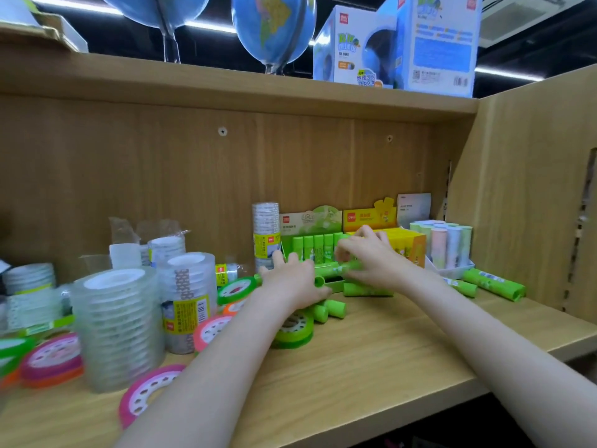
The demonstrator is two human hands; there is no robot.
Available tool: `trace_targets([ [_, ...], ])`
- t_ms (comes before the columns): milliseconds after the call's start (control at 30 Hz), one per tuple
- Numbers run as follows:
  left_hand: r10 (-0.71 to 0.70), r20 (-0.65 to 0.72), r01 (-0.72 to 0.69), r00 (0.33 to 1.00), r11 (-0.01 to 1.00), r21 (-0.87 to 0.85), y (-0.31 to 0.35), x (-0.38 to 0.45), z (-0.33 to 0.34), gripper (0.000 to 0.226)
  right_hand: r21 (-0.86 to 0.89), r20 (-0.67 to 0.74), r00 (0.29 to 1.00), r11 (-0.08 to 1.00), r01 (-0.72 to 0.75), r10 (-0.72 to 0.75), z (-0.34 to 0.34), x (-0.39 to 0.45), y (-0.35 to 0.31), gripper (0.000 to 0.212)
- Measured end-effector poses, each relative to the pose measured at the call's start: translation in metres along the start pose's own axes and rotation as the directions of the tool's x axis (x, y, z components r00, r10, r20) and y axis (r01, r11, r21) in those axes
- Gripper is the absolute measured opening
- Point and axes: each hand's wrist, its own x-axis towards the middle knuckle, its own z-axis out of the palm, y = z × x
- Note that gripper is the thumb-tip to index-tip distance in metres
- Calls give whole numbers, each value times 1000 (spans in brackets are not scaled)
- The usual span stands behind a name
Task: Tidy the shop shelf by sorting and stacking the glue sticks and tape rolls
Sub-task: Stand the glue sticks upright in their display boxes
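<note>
My right hand (pixel 368 253) pinches a green glue stick (pixel 339 270) and holds it level in front of the green display box (pixel 310 221), where more green sticks stand upright. My left hand (pixel 290 282) lies over several loose green glue sticks (pixel 329 310) on the shelf, its fingers spread; what it grips is hidden. Two more green sticks (pixel 494 284) lie to the right. Clear tape stacks (pixel 116 328) and coloured tape rolls (pixel 51 357) fill the left part of the shelf.
A yellow glue-stick box (pixel 403 240) stands behind my right hand, with a white tray of pastel tubes (pixel 449 247) beside it. A tall clear tape stack (pixel 265 234) rises left of the green box. Globes and boxes sit on the upper shelf (pixel 226 82).
</note>
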Motion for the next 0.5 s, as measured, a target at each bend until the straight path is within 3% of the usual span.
trace_targets([
  [133,-6,24,7,1000,1000,-16,-2,2,-1,65,502,-374,910,864,35,180,-17,-5,6,12],
  [233,-5,45,6,999,1000,-29,-2,1,-4,60,687,-348,882,726,10,317,-17,-9,14,20],
  [333,-8,38,10,999,999,-44,-2,1,-4,55,719,-291,871,691,-74,395,-10,-12,23,34],
  [500,-9,18,9,1000,999,-48,0,1,-3,54,526,-302,887,837,-151,350,-5,-11,22,25],
])
